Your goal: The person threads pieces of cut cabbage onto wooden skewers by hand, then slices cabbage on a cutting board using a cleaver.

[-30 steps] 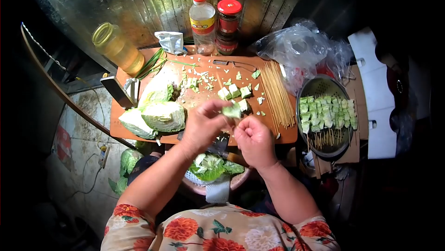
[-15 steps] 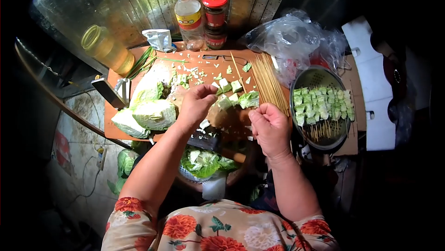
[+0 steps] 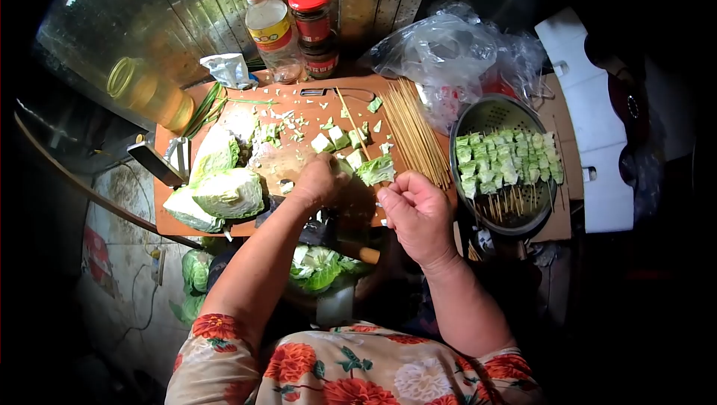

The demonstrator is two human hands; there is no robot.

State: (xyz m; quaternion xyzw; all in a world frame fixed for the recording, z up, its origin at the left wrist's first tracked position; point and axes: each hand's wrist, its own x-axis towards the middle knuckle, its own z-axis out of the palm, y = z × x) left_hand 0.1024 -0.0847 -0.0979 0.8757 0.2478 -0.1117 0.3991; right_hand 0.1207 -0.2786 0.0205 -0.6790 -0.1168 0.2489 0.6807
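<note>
My right hand is closed in a pinch at the lower end of a thin wooden skewer, which slants up and away over the board. A leafy piece of cabbage sits along the skewer just beyond my fingertips. My left hand is bent down with curled fingers against the cut cabbage squares. What those fingertips hold, if anything, is hidden. Left of that hand, large cabbage chunks lie on the brown board. A loose bundle of skewers lies beyond my right hand.
A metal colander at right holds several cabbage skewers. At the back stand a plastic bottle, red-lidded jars and plastic bags. A cleaver handle projects near the front edge, above cabbage leaves.
My left hand has moved down onto the cut cabbage squares. My right hand keeps its pinch on the skewer. The whole view has shifted, so the scene sits farther left.
</note>
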